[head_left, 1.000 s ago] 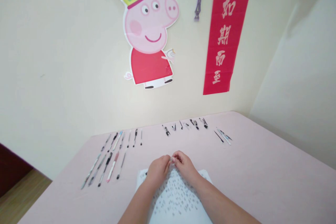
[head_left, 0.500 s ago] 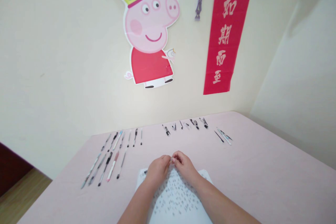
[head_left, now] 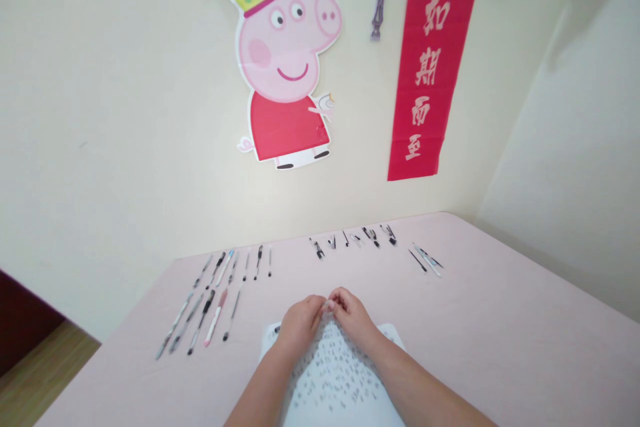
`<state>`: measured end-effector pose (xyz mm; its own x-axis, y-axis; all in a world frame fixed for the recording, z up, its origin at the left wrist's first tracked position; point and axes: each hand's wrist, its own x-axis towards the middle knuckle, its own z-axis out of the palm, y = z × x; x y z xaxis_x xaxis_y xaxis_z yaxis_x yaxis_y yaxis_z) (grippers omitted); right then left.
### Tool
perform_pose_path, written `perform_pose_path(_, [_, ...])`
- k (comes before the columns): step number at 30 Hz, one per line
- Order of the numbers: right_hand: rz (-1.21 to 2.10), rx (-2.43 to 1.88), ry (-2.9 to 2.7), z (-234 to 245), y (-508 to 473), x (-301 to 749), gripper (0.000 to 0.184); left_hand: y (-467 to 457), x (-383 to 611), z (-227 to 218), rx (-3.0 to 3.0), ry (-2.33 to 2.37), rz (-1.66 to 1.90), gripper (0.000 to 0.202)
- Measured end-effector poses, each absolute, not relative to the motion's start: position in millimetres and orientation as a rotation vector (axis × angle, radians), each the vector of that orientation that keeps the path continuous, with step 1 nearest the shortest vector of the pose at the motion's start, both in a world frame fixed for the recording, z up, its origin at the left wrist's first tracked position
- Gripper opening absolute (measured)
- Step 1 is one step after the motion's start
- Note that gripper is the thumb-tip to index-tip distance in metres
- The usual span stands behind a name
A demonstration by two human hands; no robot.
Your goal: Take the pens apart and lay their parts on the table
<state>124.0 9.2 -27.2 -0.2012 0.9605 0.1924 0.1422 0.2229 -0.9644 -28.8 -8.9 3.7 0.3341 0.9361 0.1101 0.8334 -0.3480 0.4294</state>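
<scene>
Pinched between fingertips of left hand (head_left: pixel 299 325) and right hand (head_left: pixel 353 317): small pale item (head_left: pixel 329 305), too small to identify, near far edge of white sheet (head_left: pixel 335 380); sheet flat on pink table (head_left: pixel 500 320), covered in rows of dark blurred marks, near edge out of frame

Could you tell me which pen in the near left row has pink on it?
The fourth pen from the left: pink and white, while the neighbouring pens look dark or grey.

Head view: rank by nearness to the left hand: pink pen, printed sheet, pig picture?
1. printed sheet, directly beneath the left hand.
2. pink pen, lying off to its left.
3. pig picture, up on the wall.
</scene>
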Motion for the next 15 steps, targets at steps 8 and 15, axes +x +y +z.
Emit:
perform_pose_path(8, [1.052,-1.059,-1.536,-25.4,7.6,123.2,0.007,-10.2,-32.0,0.9,2.282,1.578,0.621,0.035])
perform_pose_path(15, [0.916,-1.123,-1.486,-30.2,12.9,128.2,0.006,-9.3,-32.4,-2.2,2.260,1.627,0.621,0.036])
